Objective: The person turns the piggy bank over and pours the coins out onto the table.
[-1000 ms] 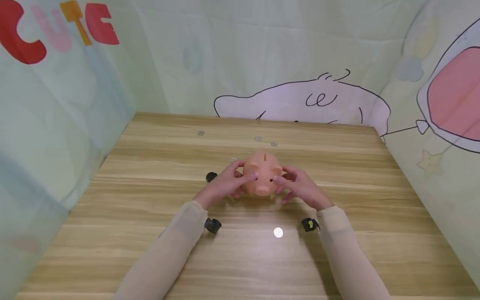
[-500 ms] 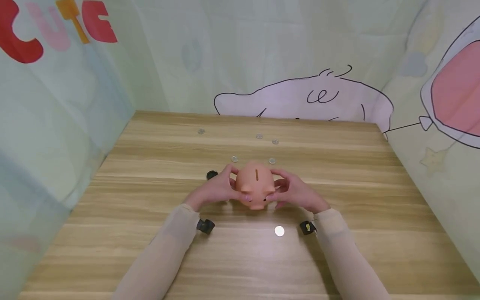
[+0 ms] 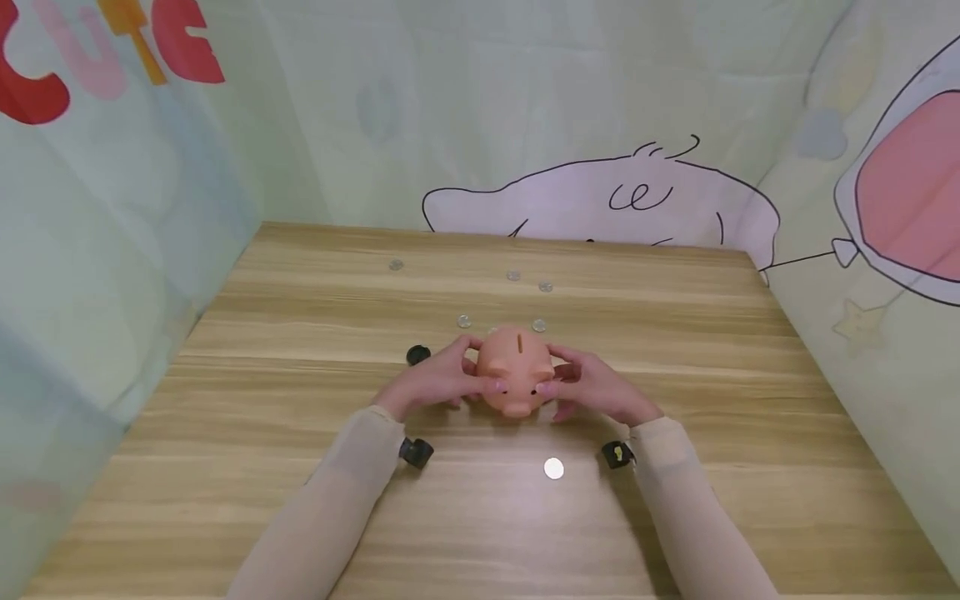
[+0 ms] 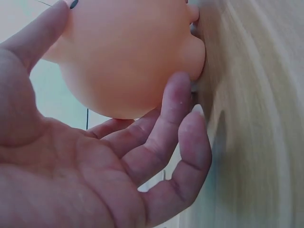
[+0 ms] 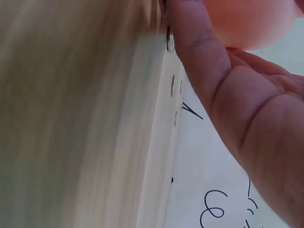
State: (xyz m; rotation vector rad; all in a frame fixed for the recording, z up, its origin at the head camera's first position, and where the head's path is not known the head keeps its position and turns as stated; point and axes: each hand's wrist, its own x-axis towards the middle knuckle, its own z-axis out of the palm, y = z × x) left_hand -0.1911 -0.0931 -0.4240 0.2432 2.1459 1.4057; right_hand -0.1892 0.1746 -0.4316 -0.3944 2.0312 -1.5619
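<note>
A pink piggy bank (image 3: 516, 362) faces the person, with the coin slot on top of its back. My left hand (image 3: 438, 379) holds it from the left, thumb beside one eye and fingers along its flank. From the other side my right hand (image 3: 596, 385) grips it, the thumb by the other eye. The left wrist view shows the bank's rounded body (image 4: 128, 57) with a foot down at the wooden table. In the right wrist view, the right hand's fingers (image 5: 199, 42) cover part of the body.
Several coins lie behind the bank, including a coin (image 3: 464, 321) and another coin (image 3: 539, 326) close to it. A black round object (image 3: 418, 355) sits beside the left hand. A bright white round spot (image 3: 553, 468) shows on the table (image 3: 480, 533) in front.
Both hands have brought the piggy bank toward the person, showing more of its back and slot. A coin behind it, hidden a second ago, is now visible.
</note>
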